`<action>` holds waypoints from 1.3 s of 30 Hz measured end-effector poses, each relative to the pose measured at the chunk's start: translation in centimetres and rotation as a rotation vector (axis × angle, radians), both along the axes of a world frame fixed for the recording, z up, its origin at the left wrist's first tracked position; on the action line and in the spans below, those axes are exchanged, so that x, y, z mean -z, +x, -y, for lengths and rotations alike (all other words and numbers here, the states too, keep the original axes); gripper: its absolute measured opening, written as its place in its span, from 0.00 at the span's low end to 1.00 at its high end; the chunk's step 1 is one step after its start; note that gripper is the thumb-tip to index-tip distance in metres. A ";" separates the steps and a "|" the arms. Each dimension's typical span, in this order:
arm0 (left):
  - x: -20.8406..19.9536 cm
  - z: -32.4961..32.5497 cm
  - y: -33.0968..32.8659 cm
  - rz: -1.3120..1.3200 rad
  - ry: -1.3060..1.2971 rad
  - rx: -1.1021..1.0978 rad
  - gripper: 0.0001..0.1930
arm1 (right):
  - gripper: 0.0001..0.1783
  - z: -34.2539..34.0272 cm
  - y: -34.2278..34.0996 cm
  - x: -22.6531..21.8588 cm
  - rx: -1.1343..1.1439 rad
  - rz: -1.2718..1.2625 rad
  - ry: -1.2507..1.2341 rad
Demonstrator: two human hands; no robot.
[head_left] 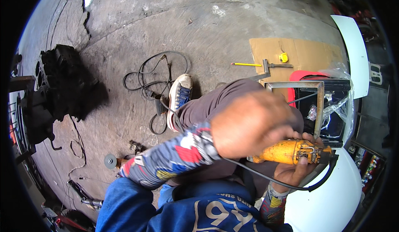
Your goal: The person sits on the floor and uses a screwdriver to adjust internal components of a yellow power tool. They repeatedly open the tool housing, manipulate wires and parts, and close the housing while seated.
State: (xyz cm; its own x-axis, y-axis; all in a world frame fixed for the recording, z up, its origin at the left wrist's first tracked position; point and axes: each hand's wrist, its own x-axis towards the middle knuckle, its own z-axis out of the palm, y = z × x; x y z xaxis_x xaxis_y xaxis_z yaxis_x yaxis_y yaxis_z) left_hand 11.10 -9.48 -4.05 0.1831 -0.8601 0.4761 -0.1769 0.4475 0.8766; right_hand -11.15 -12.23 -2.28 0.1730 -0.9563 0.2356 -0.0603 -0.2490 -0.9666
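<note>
Your blue shirt [166, 209] has big pale writing on it, and brown cardboard [305, 45] lies past your legs [224, 99]. A yellow power tool [280, 151] is over your legs with wires [309, 151] showing at one end; your right hand [289, 174] is wrapped around it, and your left hand [249, 126] is a blur near the other end, so I cannot tell if its fingers are apart or together. On the cardboard sits a little yellow tape measure [283, 57], and a thin pencil [246, 64] lies at the edge.
</note>
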 end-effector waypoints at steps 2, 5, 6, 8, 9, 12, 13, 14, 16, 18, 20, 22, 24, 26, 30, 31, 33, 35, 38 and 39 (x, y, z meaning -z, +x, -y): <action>-1.5 0.9 -3.0 0.017 0.026 0.124 0.17 | 0.41 -0.8 -0.3 -0.2 0.058 -0.030 0.005; -1.7 1.4 -6.2 0.021 0.010 0.189 0.18 | 0.41 -1.9 -0.9 -0.1 0.162 0.076 0.108; -1.5 1.3 -6.7 0.022 -0.006 0.209 0.18 | 0.42 -1.8 -1.2 0.0 0.157 0.054 0.085; -1.0 1.0 -7.4 0.007 0.014 0.239 0.18 | 0.43 -1.5 -1.5 0.5 0.122 0.049 0.045; -0.8 0.8 -7.5 -0.006 0.046 0.251 0.18 | 0.45 -1.2 -1.5 0.9 0.113 0.016 -0.024; -0.7 0.6 -7.5 -0.032 0.086 0.234 0.18 | 0.44 -0.3 -1.6 1.5 0.053 0.032 -0.105; -0.7 0.6 -7.5 -0.048 0.083 0.221 0.17 | 0.44 -0.4 -1.6 1.5 0.070 0.044 -0.053; -0.8 0.8 -7.4 -0.073 0.081 0.217 0.17 | 0.43 -0.6 -1.2 1.9 0.130 0.082 -0.010; -0.8 1.0 -7.1 -0.094 0.128 0.213 0.16 | 0.43 -0.1 -1.7 1.5 -0.039 0.038 0.049; -0.7 1.2 -6.8 -0.061 0.151 0.220 0.16 | 0.38 0.3 -1.4 1.9 0.020 -0.021 -0.135; -0.7 0.9 -6.9 -0.083 0.171 0.228 0.16 | 0.36 0.6 -1.5 1.9 0.020 0.000 -0.103; -0.7 0.7 -7.1 -0.089 0.193 0.221 0.16 | 0.37 0.9 -1.5 2.1 0.008 0.034 -0.117; -0.6 0.7 -7.5 -0.100 0.169 0.190 0.16 | 0.37 0.9 -1.6 2.1 0.009 0.025 -0.123; -0.6 0.5 -7.8 -0.136 0.201 0.197 0.17 | 0.38 0.7 -1.8 2.0 0.000 0.007 -0.118; -0.8 0.3 -7.7 -0.154 0.216 0.205 0.16 | 0.40 0.8 -2.3 1.9 -0.072 0.003 -0.121; -0.8 0.2 -7.7 -0.157 0.217 0.210 0.16 | 0.41 0.7 -2.3 2.0 -0.062 0.017 -0.121; -0.8 0.1 -7.5 -0.150 0.208 0.222 0.16 | 0.44 0.5 -2.2 2.2 -0.042 0.052 -0.120; -0.9 -0.1 -7.6 -0.161 0.218 0.218 0.15 | 0.42 0.3 -2.6 2.1 -0.112 0.055 -0.132; -1.0 -0.4 -7.6 -0.160 0.207 0.219 0.13 | 0.38 0.1 -3.0 2.0 -0.181 0.073 -0.170; -1.1 -0.4 -7.6 -0.163 0.191 0.216 0.12 | 0.38 0.2 -3.0 2.1 -0.189 0.071 -0.198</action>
